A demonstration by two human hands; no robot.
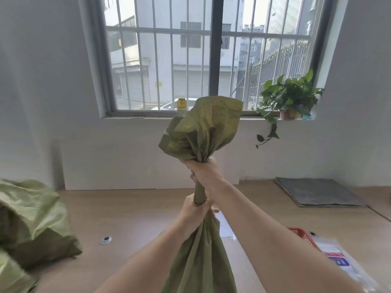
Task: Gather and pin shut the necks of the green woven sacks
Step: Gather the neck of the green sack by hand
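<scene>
Rising from bottom centre, the green sack [201, 261] has its neck [199, 194] gathered, clamped by your left hand [195, 211] below and right hand [206, 173] above; no pin shows, so pinning appears outstanding, and the other sacks [31, 218] at lower left look unfastened.

We're riding on the person's head, a wide-angle lens facing forward across the room and tipped only a little down, square on to the barred window [215, 60] in the far wall, whose frame bows outward towards the picture's edges. Right under the lens both forearms run up from the bottom edge, and the left hand [194, 210] and right hand [208, 172] sit dead centre and close, gripping the green sack [201, 261]. The pale brown surface [137, 208] stretches away below, with a second sack [36, 218] cut off by the left edge and a red basket [302, 233] low at the right.
</scene>
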